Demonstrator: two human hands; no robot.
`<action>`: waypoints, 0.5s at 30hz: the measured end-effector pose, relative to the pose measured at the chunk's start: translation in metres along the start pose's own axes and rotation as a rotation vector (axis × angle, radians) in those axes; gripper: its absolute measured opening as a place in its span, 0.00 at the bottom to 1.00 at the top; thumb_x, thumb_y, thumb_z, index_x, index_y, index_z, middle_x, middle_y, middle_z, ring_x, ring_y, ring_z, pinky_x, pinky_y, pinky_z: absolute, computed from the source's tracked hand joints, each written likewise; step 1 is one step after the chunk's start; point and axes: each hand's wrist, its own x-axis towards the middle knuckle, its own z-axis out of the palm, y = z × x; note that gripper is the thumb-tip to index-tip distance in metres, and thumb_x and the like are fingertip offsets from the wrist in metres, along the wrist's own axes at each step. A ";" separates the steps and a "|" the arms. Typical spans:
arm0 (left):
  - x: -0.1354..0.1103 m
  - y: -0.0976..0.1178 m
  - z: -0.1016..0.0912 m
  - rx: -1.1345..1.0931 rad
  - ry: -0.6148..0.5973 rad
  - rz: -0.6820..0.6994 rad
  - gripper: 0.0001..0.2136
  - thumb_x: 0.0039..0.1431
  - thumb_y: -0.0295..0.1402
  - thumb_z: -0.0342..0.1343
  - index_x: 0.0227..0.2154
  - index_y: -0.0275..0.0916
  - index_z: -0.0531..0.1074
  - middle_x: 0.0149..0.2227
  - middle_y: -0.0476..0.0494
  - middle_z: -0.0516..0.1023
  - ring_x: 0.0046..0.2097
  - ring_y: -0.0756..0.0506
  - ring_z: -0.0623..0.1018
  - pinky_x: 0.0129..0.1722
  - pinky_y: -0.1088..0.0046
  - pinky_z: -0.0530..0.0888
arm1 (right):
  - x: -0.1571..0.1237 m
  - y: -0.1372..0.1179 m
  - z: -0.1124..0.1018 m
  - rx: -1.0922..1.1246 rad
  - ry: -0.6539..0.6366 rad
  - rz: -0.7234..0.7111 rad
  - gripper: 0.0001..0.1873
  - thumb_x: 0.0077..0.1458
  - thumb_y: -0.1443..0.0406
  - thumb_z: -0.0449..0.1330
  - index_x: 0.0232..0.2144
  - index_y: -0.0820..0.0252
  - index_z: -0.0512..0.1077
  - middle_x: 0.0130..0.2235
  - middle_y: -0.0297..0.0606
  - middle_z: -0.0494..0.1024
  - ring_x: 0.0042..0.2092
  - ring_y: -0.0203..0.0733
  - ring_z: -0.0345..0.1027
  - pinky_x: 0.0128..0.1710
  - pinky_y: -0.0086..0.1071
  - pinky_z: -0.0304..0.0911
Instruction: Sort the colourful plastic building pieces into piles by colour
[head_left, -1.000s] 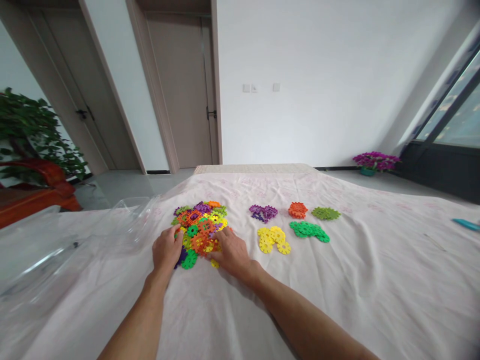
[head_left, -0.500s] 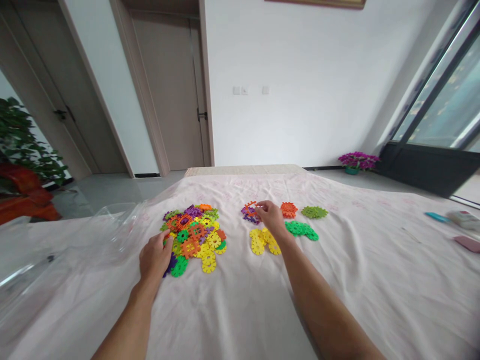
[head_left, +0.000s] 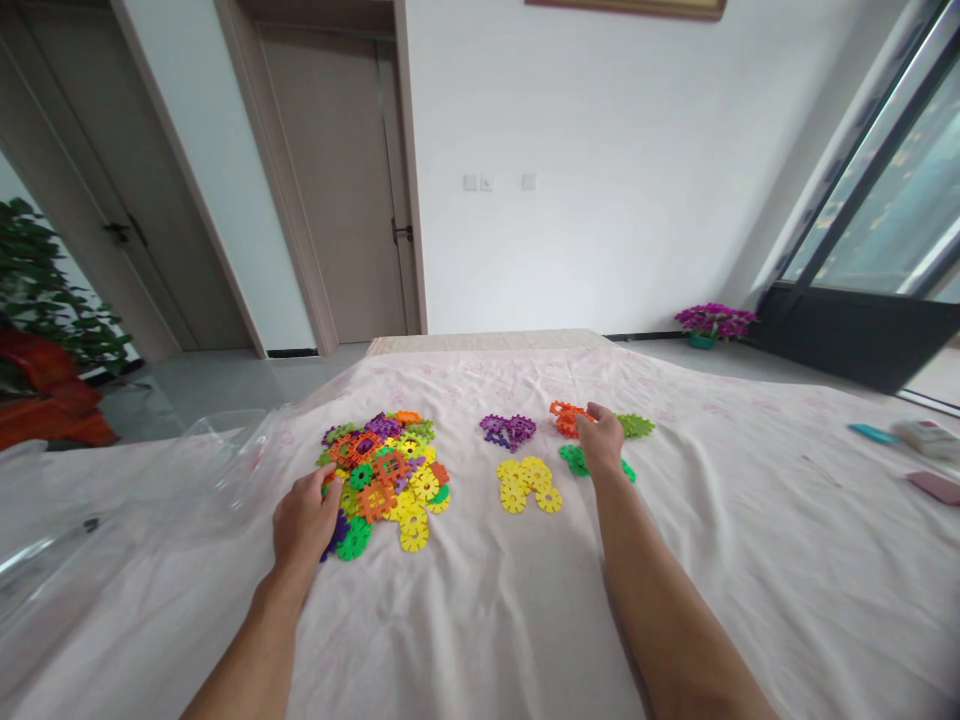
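Observation:
My right hand pinches an orange square interlocking plastic piece over the orange group. How much of the orange there is in my fingers and how much lies beneath is hard to separate. My left hand is at the left edge of a mixed pile of interlocking pieces, fingers curled inward. A bit of orange shows by its fingertips, but what they grip is hidden. The pile holds yellow, green, purple and orange pieces, round and square.
Sorted groups lie on the pale cloth: purple pieces, yellow pieces, green pieces partly behind my right wrist, and lime pieces. Clear plastic packaging sits at left. A blue item lies far right.
My right hand has moved right, from above the purple group to the orange group, carrying the orange piece. The purple group now shows uncovered. My left hand stays by the pile.

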 end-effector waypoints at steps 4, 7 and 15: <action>0.000 0.000 0.000 0.009 0.007 0.006 0.23 0.67 0.41 0.41 0.57 0.39 0.72 0.56 0.35 0.77 0.57 0.36 0.75 0.56 0.58 0.70 | -0.018 -0.022 0.012 0.033 -0.135 -0.093 0.24 0.51 0.67 0.56 0.50 0.64 0.77 0.46 0.45 0.82 0.46 0.46 0.76 0.50 0.36 0.67; 0.000 0.001 0.000 0.011 0.009 0.006 0.23 0.67 0.41 0.41 0.57 0.39 0.72 0.57 0.35 0.76 0.58 0.36 0.75 0.57 0.57 0.70 | -0.046 -0.048 0.029 0.018 -0.326 -0.252 0.17 0.54 0.67 0.57 0.44 0.61 0.80 0.41 0.41 0.84 0.41 0.43 0.76 0.44 0.33 0.68; -0.001 0.003 -0.002 0.008 0.013 0.009 0.23 0.67 0.40 0.42 0.57 0.39 0.72 0.56 0.35 0.77 0.57 0.37 0.76 0.57 0.59 0.70 | -0.148 -0.091 0.056 -0.132 -0.728 -0.620 0.11 0.60 0.61 0.62 0.42 0.56 0.80 0.41 0.39 0.81 0.44 0.42 0.73 0.43 0.30 0.62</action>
